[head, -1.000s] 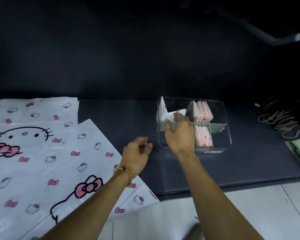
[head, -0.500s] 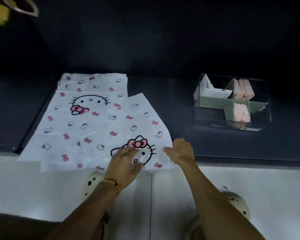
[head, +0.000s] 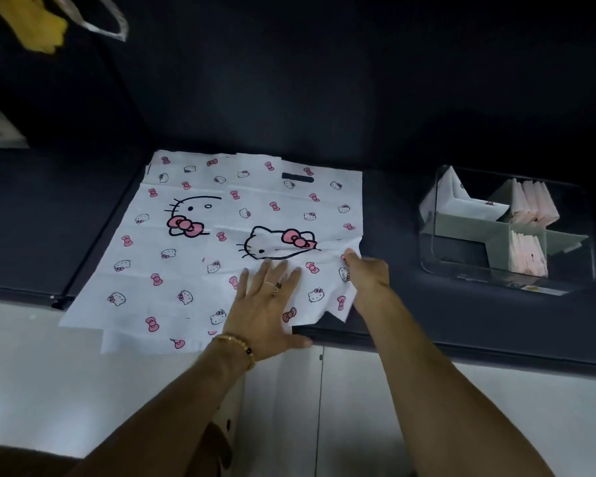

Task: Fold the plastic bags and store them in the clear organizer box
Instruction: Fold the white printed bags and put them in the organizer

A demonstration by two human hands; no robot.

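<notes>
1. Two white plastic bags printed with pink bows and cat faces are seen lying flat on the dark worktop [head: 393,208], one overlapping the other.
2. The top bag [head: 289,215] is placed to the right; a dark handle slot is noted near its far edge and a large cat face with a pink bow near its middle. Its near right corner is crumpled and lifted.
3. The lower bag [head: 145,242] is exposed on the left and carries its own large cat face. The near edges of both bags are seen to hang over the worktop's front edge.
4. The left hand [head: 267,304] is laid palm down on the near part of the top bag, fingers [head: 276,270] straight and spread, pressing the plastic flat. A ring and a beaded bracelet [head: 234,342] are worn.
5. The right hand [head: 369,273] is placed at the top bag's right edge; the edge is pinched between curled fingers [head: 350,256].
6. The clear organizer box [head: 582,270] stands on the worktop well to the right of the bags, apart from both hands. Folded white and pale pink bags are held upright between its grey dividers.
</notes>
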